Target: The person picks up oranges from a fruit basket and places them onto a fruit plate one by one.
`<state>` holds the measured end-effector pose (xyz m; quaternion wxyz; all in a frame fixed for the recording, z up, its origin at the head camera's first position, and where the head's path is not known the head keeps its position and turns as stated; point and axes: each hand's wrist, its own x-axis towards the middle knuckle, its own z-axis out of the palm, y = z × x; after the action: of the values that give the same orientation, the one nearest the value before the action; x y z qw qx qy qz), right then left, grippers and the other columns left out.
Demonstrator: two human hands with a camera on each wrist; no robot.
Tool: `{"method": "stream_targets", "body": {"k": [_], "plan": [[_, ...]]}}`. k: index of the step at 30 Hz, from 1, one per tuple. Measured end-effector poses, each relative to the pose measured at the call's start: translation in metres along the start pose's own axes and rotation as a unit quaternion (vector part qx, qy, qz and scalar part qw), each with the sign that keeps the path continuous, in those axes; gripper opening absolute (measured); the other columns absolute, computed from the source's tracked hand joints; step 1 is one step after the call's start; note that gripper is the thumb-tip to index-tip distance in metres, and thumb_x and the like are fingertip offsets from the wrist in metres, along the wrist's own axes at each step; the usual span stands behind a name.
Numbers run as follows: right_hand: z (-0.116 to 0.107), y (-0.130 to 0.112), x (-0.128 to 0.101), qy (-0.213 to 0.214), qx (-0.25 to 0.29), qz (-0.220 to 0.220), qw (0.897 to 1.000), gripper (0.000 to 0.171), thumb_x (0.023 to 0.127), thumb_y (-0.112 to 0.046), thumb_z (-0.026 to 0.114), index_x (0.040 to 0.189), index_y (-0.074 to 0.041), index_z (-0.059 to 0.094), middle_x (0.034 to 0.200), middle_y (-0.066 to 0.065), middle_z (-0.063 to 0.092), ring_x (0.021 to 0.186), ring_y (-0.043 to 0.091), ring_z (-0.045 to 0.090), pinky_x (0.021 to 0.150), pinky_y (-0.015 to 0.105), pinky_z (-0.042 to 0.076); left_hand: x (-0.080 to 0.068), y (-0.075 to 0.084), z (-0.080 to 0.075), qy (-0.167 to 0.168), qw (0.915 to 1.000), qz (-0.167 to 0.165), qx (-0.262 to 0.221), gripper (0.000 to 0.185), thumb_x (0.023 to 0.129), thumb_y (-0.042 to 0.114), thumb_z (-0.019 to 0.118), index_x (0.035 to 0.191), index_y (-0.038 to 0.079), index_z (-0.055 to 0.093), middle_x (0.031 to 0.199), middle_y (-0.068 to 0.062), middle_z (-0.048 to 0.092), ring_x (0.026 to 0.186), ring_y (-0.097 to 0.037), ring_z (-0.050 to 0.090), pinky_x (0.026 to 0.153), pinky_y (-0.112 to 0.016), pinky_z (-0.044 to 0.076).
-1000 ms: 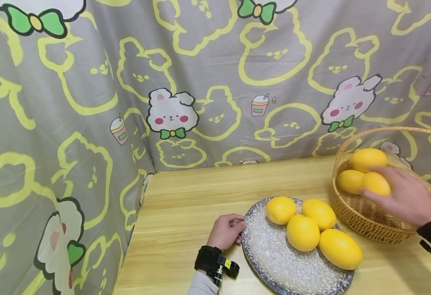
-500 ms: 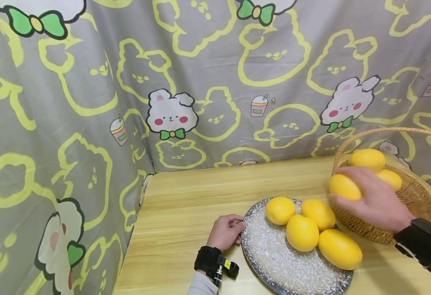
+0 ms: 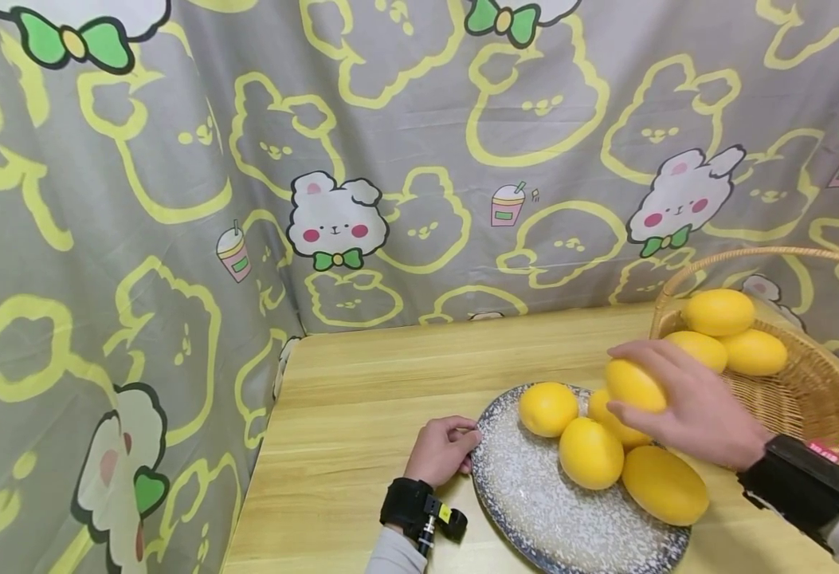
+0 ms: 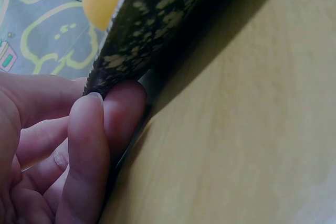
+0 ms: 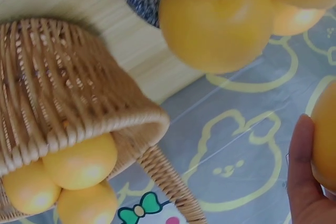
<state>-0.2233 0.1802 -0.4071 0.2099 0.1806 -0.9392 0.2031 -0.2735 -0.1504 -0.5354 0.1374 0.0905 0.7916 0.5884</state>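
Cupping a lemon (image 3: 633, 385) from above over the plate (image 3: 527, 494), the right hand (image 3: 691, 406) wraps its fingers round the middle (firm, smooth, likely light); left hand (image 3: 437, 451) pinches the rim.

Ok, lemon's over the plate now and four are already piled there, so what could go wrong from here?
1. The four lemons crowd the far side of the plate; setting the held lemon on them may send one rolling onto the table.
2. The left hand pinches only the plate's rim, which looks tilted in the left wrist view, so it could tip.
3. The right hand has a top grip; the lemon may slip.
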Motion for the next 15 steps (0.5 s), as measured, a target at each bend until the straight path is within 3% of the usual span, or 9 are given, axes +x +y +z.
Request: {"method": "stream_targets", "body": {"k": [15], "plan": [[0.022,-0.022,-0.01,-0.033,0.004,-0.03,0.999,0.059,0.08,-0.034,0.086,0.132,-0.018,0.063,0.136,0.009,0.063,0.119,0.032,0.063,0.09,0.067,0.054,0.002,-0.002,0.001,0.002,1.0,0.001,0.002,0.027,0.098,0.023,0.07,0.121,0.008,0.074,0.066,0.005,0.066,0.048,-0.007,0.059,0.049,-0.022,0.048]]}}
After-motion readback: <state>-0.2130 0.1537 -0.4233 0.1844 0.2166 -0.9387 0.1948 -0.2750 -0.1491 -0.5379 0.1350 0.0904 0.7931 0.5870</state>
